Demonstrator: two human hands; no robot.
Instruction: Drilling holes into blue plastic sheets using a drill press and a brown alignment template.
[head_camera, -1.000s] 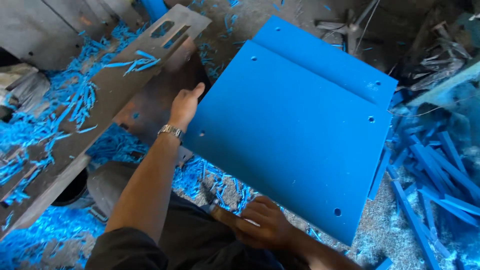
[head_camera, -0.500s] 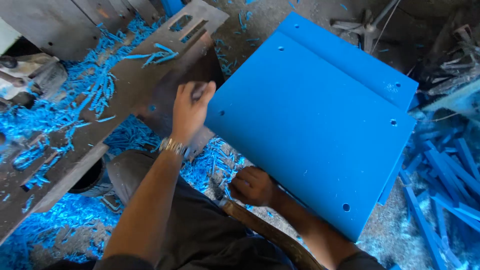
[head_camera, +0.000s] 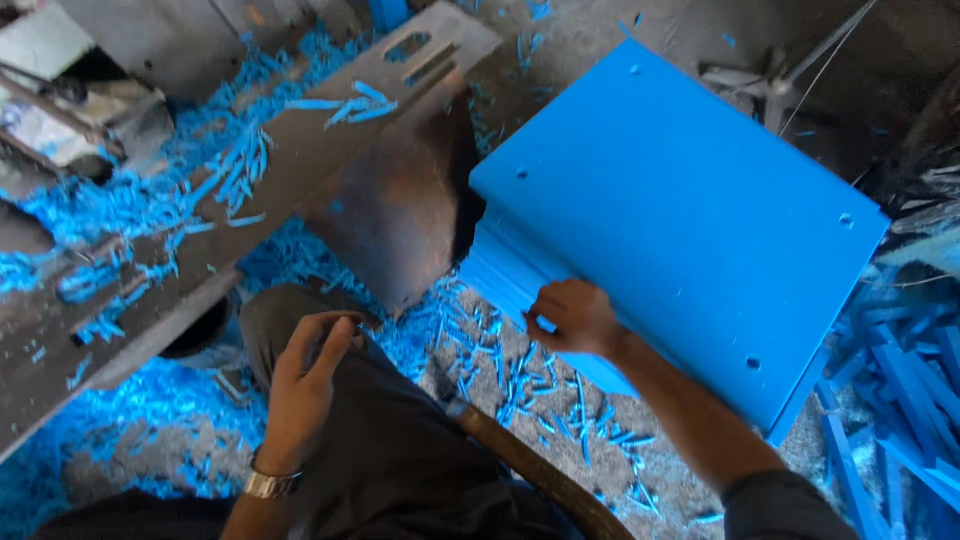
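Blue sheets (head_camera: 680, 230) lie stacked on the shaving-strewn floor (head_camera: 560, 420). Right hand (head_camera: 575, 318) grips the stack's near edge, fingers (head_camera: 548, 305) clamped on it. Left hand (head_camera: 305, 385) rests on the trousered knee (head_camera: 400, 450), fingers loosely apart, holding nothing, beside a metal bar (head_camera: 250, 190).

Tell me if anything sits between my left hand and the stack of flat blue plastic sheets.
Nothing solid. The left hand rests on the dark trouser knee; only scattered blue shavings lie before the stack of flat blue plastic sheets, which the right hand grips.

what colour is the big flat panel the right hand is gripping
Bright blue all over, with small round holes near its corners. The panel, held by the right hand, shows best in the head view.
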